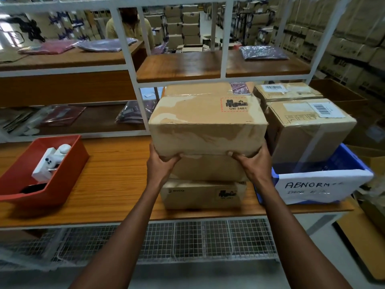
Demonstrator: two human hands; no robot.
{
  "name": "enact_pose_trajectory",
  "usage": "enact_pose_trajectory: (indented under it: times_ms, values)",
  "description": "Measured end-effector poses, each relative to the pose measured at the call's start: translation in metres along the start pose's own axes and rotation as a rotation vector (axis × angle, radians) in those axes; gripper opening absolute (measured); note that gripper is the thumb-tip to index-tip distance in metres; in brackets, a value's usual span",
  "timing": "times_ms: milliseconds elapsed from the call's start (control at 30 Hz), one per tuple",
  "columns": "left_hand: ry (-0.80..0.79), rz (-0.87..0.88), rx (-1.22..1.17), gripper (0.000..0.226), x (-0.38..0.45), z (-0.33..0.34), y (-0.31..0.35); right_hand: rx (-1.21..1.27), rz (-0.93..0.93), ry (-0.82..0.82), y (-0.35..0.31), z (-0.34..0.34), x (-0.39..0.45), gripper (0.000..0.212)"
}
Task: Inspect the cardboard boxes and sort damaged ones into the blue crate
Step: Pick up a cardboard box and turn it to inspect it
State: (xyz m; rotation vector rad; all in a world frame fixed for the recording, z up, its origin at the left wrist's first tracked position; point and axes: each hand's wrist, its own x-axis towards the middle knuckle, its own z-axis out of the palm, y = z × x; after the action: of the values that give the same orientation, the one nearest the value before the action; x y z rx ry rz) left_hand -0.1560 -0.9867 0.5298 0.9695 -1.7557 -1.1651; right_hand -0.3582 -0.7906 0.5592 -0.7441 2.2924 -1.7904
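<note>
A cardboard box (206,124) with a UN 3481 label and torn, peeling surface paper is held up in front of me. My left hand (161,163) grips its lower left corner and my right hand (250,161) grips its lower right corner. Under it a stack of two more boxes rests on the wooden table, the bottom one (202,195) also bearing a UN label. The blue crate (350,161) stands at the right with a white sheet reading ABNORM taped on its front, and a taped box (308,130) with a barcode label sits in it.
A red bin (68,161) with white objects stands at the table's left. Behind, a white-framed shelf (133,65) holds bagged clothes and more boxes (287,90). A person stands beyond the shelf at the back. Stacked cartons line the right wall.
</note>
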Motion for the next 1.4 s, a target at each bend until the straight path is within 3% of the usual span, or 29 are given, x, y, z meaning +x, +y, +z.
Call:
enact_pose_trajectory:
  times_ms: [167,333,533,700,833,967,1167,1400]
  values:
    - [0.100,-0.054,-0.071,0.104,0.004,0.006,0.018,0.019,-0.073,0.055,-0.012,-0.009,0.003,0.088]
    - [0.174,-0.129,-0.062,0.099,0.013,0.000,0.037,0.032,-0.171,-0.043,-0.023,-0.021,0.003,0.079]
    - [0.034,0.034,-0.014,0.104,0.002,-0.014,0.050,0.115,-0.083,-0.070,-0.024,-0.030,0.008,0.062]
    - [-0.256,0.153,-0.154,0.124,-0.007,-0.037,0.053,0.178,0.074,-0.059,-0.018,-0.042,0.020,0.052]
    - [-0.396,0.182,-0.079,0.139,-0.009,-0.040,0.046,0.187,0.120,-0.080,-0.016,-0.042,0.024,0.053]
    - [-0.309,0.214,-0.036,0.134,-0.013,-0.035,0.036,0.161,0.101,-0.098,-0.015,-0.039,0.026,0.056]
    - [-0.257,0.280,-0.054,0.137,-0.016,-0.039,0.042,0.061,-0.066,-0.176,-0.022,-0.041,0.017,0.103]
    - [-0.236,0.381,-0.040,0.099,-0.023,-0.046,0.043,-0.125,-0.208,-0.222,-0.041,-0.053,0.003,0.097]
